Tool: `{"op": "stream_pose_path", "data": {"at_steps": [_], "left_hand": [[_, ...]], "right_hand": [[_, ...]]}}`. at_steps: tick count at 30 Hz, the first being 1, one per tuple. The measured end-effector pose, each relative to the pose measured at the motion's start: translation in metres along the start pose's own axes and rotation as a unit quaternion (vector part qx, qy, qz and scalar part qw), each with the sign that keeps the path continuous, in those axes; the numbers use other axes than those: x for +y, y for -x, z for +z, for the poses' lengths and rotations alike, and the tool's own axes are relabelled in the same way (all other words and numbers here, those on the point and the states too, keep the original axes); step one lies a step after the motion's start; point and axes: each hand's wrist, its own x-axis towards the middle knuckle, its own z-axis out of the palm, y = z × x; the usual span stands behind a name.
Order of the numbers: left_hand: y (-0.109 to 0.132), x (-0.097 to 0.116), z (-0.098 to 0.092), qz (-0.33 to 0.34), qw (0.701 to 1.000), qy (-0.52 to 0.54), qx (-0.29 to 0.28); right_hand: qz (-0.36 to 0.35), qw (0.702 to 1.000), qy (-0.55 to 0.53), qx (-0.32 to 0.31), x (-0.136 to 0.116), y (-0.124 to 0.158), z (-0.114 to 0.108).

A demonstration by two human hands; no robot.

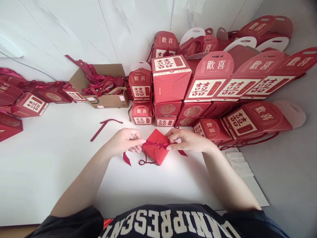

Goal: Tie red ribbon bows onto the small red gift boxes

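Note:
A small red gift box (156, 154) stands on the white table in front of me, its top flaps closed. Dark red ribbon (156, 144) crosses the top and is knotted at the middle. My left hand (128, 140) pinches the ribbon at the box's left, and a ribbon tail hangs below the fingers. My right hand (182, 139) pinches the ribbon on the right side, where another tail sticks out beneath it. A dark red cord with a looped end (143, 162) lies against the box's lower left.
Red boxes (170, 89) with white character labels are stacked behind and to the right. A cardboard box (109, 101) full of ribbons stands at the back left. A loose ribbon (100, 129) lies nearer. More red boxes (34, 104) line the far left; white papers (239, 164) lie at right.

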Motion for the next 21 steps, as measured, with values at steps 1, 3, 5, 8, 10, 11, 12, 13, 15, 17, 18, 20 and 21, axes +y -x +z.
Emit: {"op": "stream_pose_path", "data": {"at_steps": [1,3,5,8,10,11,12,13,15,17,18,20,21], "left_hand": [[0.0,-0.001,-0.001,0.015,1.0,0.001,0.017],[0.001,-0.001,-0.004,0.035,0.999,-0.014,0.028],[0.002,-0.001,-0.005,0.041,0.998,-0.047,0.024],[0.004,0.003,-0.004,0.037,0.997,-0.065,0.005],[0.004,0.005,-0.001,0.028,0.998,-0.053,-0.019],[0.003,0.005,0.001,0.017,0.998,-0.049,-0.032],[0.003,0.005,0.002,0.004,0.998,-0.048,-0.045],[0.002,0.005,0.003,-0.008,0.997,-0.05,-0.055],[-0.001,0.002,0.004,-0.022,0.996,-0.061,-0.067],[-0.004,-0.001,0.004,-0.011,0.995,-0.065,-0.077],[-0.006,-0.002,0.004,0.002,0.995,-0.063,-0.083],[-0.01,-0.005,0.003,0.034,0.993,-0.048,-0.103],[-0.012,-0.006,0.003,0.047,0.992,-0.037,-0.112]], "right_hand": [[0.009,1.0,0.0,0.005,0.0,0.001,-0.001],[0.039,0.999,-0.031,-0.008,0.0,0.003,-0.001],[0.07,0.992,-0.101,-0.042,0.0,0.003,-0.001],[0.088,0.978,-0.181,-0.064,0.0,0.001,0.001],[0.098,0.977,-0.182,-0.059,-0.001,-0.001,0.002],[0.104,0.978,-0.174,-0.056,-0.001,-0.001,0.002],[0.107,0.979,-0.166,-0.053,-0.001,-0.002,0.002],[0.106,0.98,-0.159,-0.049,0.0,-0.003,0.003],[0.1,0.982,-0.153,-0.042,0.0,-0.003,0.004],[0.09,0.983,-0.154,-0.036,0.0,-0.004,0.004],[0.085,0.984,-0.154,-0.032,0.001,-0.003,0.003],[0.075,0.986,-0.148,-0.021,0.001,-0.002,0.001],[0.071,0.988,-0.137,-0.013,0.002,-0.002,-0.001]]}}
